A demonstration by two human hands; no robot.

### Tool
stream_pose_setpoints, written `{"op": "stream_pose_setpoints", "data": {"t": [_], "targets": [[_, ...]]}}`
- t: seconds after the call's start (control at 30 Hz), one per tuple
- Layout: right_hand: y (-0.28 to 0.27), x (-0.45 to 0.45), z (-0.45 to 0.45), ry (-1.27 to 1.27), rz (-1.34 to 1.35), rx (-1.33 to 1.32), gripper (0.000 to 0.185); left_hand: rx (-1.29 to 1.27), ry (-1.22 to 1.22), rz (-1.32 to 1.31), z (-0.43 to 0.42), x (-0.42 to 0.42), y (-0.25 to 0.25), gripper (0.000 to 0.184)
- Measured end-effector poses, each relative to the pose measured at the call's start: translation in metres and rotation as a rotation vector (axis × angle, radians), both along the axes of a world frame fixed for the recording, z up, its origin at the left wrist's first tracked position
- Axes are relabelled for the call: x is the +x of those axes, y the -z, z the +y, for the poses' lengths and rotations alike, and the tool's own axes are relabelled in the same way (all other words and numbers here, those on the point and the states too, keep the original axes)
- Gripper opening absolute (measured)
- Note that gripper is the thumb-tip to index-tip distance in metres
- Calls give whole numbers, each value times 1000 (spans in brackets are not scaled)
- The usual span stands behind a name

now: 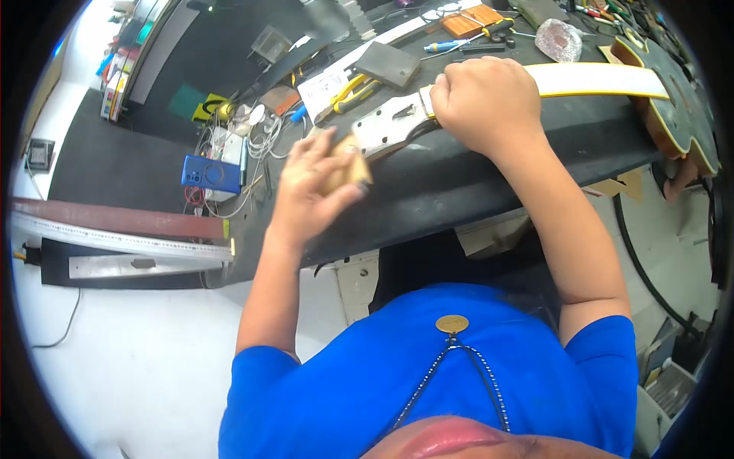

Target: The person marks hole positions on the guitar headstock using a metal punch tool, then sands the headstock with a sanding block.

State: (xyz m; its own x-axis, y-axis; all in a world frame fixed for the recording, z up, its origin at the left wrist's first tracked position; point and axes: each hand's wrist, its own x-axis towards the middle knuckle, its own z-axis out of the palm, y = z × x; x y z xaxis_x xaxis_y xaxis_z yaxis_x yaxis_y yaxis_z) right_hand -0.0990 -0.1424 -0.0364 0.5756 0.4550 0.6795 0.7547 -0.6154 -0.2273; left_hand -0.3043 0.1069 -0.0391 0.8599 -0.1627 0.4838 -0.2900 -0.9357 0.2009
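Observation:
An electric guitar lies across the dark bench, its body point(677, 96) at the far right and its bare whitish headstock point(386, 126) toward the middle. The neck point(589, 80) has a white face with a yellow edge. My right hand point(489, 103) is closed over the neck near the headstock, hiding that stretch. My left hand point(310, 183), slightly blurred, grips a tan flat piece of what looks like sandpaper point(344, 168) against the end of the headstock. Its fingertips look dark.
Yellow-handled pliers point(352, 96), a grey block point(388, 65) and a clear lumpy object point(560, 40) lie behind the guitar. Leftward are a blue phone point(210, 174), tangled cables point(264, 138) and a long ruler point(122, 236). A black hose point(642, 260) hangs at right.

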Motion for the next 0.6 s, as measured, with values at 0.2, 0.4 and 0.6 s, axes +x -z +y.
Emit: {"op": "stream_pose_setpoints", "data": {"t": [0.2,0.4,0.6], "targets": [[-5,0,2,-5,40,-13,39,-32,6,-40,-42,12,-10,53],[-2,-4,6,18,26,-24,39,-3,-36,-46,-26,24,-8,52],[-2,0,3,19,-4,-38,39,-35,-85,-2,1,4,1,54]]}}
